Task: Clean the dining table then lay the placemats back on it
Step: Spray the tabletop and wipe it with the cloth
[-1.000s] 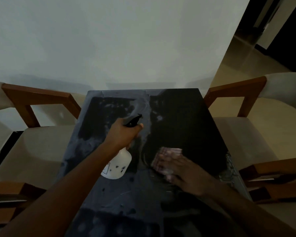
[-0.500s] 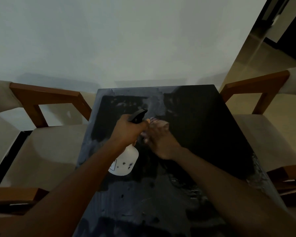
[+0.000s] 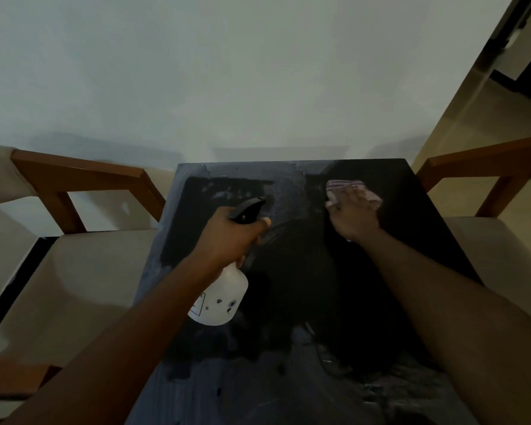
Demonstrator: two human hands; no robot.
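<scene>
Haze marks where the next stroke likely goes: on the dark dining table (image 3: 304,302) a pale smear (image 3: 285,200) lies near the far edge, just left of the striped cloth (image 3: 347,187). The left hand (image 3: 230,237) has its fingers curled round the neck of the spray bottle (image 3: 221,297), nozzle pointing away. The right hand (image 3: 353,217), nearer the smear, presses the cloth with fingers laid flat. 0 placemats show.

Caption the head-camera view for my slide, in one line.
Left hand holds a white plastic spray bottle while the right hand presses a striped cloth onto the streaked dark dining table.
</scene>
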